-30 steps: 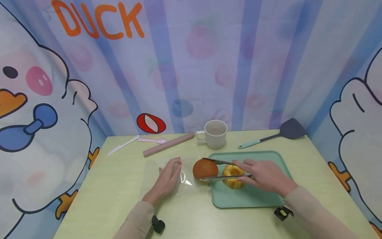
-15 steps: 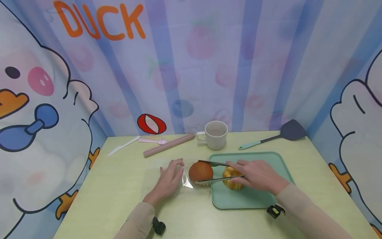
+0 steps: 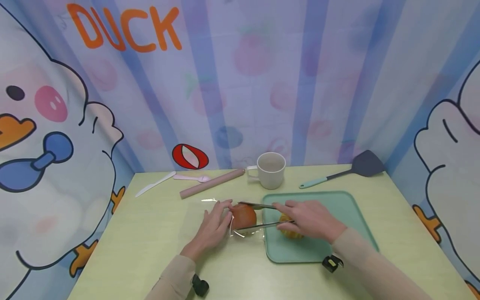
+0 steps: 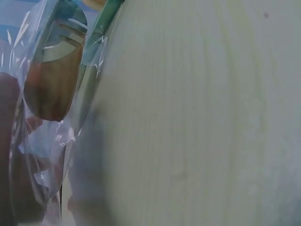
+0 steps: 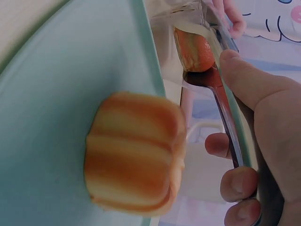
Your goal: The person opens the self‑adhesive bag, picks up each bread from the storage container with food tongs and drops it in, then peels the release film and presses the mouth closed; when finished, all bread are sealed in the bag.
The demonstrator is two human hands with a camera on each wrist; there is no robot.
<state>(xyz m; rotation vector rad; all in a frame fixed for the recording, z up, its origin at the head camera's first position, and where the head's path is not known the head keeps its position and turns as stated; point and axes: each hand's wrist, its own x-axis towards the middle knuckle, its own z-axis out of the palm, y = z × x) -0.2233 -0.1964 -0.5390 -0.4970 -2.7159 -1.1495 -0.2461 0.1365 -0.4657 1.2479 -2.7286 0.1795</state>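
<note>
My right hand [image 3: 313, 218] grips metal tongs [image 3: 267, 225], whose arms reach left on either side of a round brown bun [image 3: 244, 216]. In the right wrist view the bun [image 5: 196, 51] sits between the tong ends, within clear plastic. A transparent plastic bag [image 3: 193, 218] lies under and around my left hand [image 3: 211, 225], whose fingertips pinch it by its mouth, close to the bun. The left wrist view shows the bun [image 4: 54, 87] through the film. Below the tongs, a yellow ridged bread roll [image 5: 131, 153] rests on the green tray [image 3: 322, 250], partly covered in the head view.
Behind the hands stand a white mug [image 3: 271, 171] and a pinkish rolling pin [image 3: 211, 183]. A white plastic knife [image 3: 155, 184] and a pink spoon [image 3: 191, 178] lie at the back left. A dark spatula [image 3: 365, 163] lies at the back right.
My right hand and the tongs have moved left, carrying the bun off the tray's edge and into the bag beside my left fingers. The left hand has hardly moved.
</note>
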